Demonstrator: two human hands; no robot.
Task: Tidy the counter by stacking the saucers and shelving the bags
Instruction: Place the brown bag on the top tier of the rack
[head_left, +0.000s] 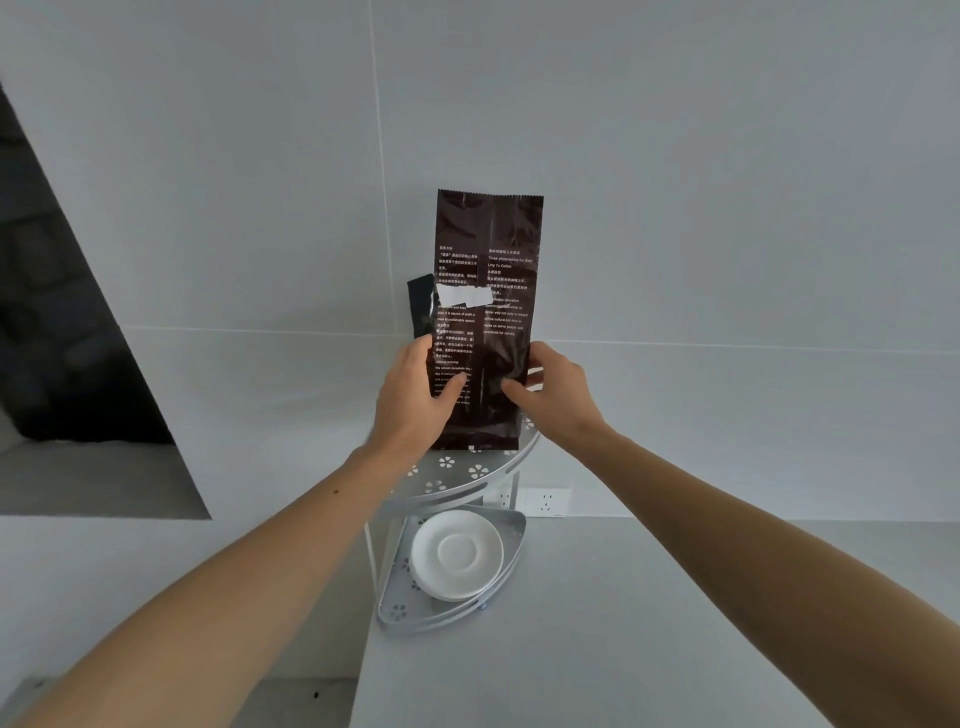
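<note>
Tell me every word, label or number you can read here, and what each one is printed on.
"Three philosophies for" on the brown bag, right column; the line's end is unclear.
"Ling Yu Coffee" on the same bag, the line below.
The bag's Chinese text and remaining small English lines are too small and blurred to read.
The white sticker on the bag shows no text.
The black bag behind it, the saucers and the wall sockets show no readable text.
</note>
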